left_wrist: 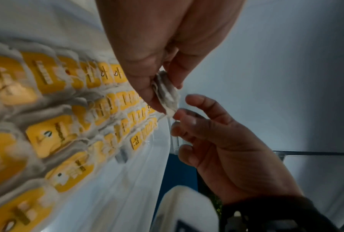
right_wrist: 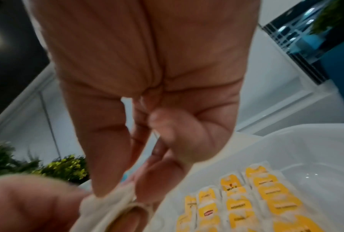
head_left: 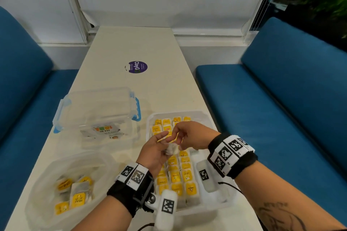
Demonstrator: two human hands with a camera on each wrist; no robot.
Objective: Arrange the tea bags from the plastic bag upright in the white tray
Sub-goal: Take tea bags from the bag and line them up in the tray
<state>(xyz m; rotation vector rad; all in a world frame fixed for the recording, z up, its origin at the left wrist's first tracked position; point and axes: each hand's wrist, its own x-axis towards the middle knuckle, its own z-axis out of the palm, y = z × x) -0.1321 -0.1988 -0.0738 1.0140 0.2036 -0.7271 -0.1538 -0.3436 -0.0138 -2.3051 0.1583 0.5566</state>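
Observation:
My left hand (head_left: 162, 145) holds a pale tea bag (head_left: 172, 149) between thumb and fingers, just above the white tray (head_left: 208, 115). My right hand (head_left: 178, 137) reaches in from the right and pinches the top edge of this tea bag (left_wrist: 165, 92). The right wrist view shows a thin thread running under my right thumb. Rows of tea bags with yellow tags (head_left: 176, 174) stand upright in the tray (left_wrist: 139, 172). At the near left, the clear plastic bag (head_left: 56, 165) lies open with several tea bags (head_left: 77, 199) inside.
A clear lidded box with blue latches (head_left: 97, 110) sits behind the plastic bag, left of the tray. A purple round sticker (head_left: 138, 67) lies farther up the narrow white table (head_left: 142, 47). Blue benches (head_left: 272, 108) flank the table on both sides.

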